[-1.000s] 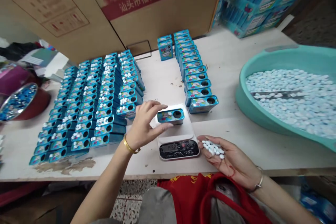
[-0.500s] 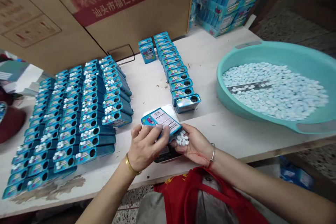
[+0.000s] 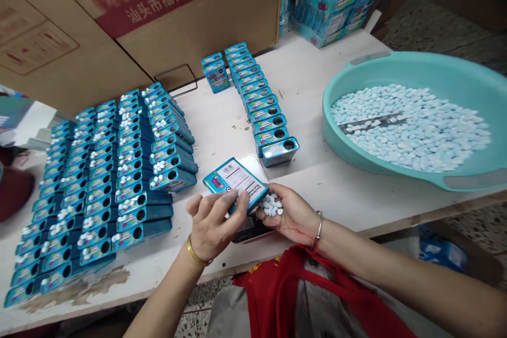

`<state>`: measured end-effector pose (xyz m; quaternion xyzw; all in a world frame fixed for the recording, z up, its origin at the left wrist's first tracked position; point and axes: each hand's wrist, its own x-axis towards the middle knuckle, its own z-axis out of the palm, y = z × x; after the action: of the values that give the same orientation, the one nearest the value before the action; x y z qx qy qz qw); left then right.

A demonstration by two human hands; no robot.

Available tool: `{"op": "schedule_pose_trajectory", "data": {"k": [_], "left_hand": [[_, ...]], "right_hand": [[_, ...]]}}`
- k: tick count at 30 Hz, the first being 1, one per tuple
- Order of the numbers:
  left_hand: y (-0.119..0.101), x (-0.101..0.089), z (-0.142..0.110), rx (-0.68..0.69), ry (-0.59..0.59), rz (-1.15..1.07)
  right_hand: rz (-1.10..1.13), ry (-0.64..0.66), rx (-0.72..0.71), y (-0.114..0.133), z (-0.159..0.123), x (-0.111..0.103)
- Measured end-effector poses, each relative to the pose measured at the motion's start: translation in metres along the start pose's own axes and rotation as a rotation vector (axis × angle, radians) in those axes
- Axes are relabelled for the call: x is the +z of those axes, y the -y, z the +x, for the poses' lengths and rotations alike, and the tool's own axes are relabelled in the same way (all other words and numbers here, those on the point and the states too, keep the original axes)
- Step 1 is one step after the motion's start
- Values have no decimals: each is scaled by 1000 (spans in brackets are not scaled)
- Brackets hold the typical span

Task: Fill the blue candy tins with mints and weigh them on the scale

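My left hand (image 3: pixel 216 224) grips a blue candy tin (image 3: pixel 237 182), tilted with its printed back label facing up and its lower end toward my right palm. In the cupped palm of my right hand (image 3: pixel 291 211) lies a small heap of pale mint candies (image 3: pixel 271 204), right against the end of the tin. Beneath the tin is a white-topped scale (image 3: pixel 257 166) with a dark front, partly covered by my hands. A row of blue tins with round openings (image 3: pixel 265 114) stands just beyond.
Several rows of blue tins (image 3: pixel 130 179), many topped with mints, fill the table's left side. At right sits a turquoise basin (image 3: pixel 330 132) of mints with a metal scoop (image 3: pixel 374 122) in it. Cardboard boxes (image 3: pixel 222 16) and wrapped tin packs (image 3: pixel 328 10) stand behind.
My left hand has turned the tin slightly, so more of its label shows. My right hand still cups the mints beside it. The whole view has shifted a little.
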<state>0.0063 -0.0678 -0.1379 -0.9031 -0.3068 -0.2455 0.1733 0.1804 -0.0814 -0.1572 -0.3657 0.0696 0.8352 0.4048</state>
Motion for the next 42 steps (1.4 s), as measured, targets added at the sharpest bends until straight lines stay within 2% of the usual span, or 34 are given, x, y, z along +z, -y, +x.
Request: {"op": "schedule_pose_trajectory", "data": {"k": [7,14,17,20,27,32,35,37,39,40,42], "left_hand": [[3,8,-5,-29,-2,-19],[-4,1,-4,-25,-89,-20],[-2,4,-8,-54,-55,-44],[2,10,-12,-133,13,-139],[10,23,-10,-453,117,-511],[18,36,-9,-528,130,-566],[20,34,-10,-510,119,-525],[12,25,-10,-486,4,-423],[-6,14,-8,-418,-100,-347],[-18,9,-7,-356,-93,-361],[-47,6,-3,-198,50,-472]], "right_hand": [[-16,-28,24,-1,-1,1],[-27,-7,-27,0,-6,1],[-32,-6,-20,0,-6,0],[-49,-17,-17,0,-6,-1],[-79,-52,-32,3,-11,-12],[-65,-75,-38,7,-18,-30],[-24,-96,-18,7,-23,-40],[19,-109,-23,5,-26,-44],[60,-107,-34,2,-28,-48],[75,-100,-39,0,-29,-51],[93,-92,-43,-4,-31,-55]]}}
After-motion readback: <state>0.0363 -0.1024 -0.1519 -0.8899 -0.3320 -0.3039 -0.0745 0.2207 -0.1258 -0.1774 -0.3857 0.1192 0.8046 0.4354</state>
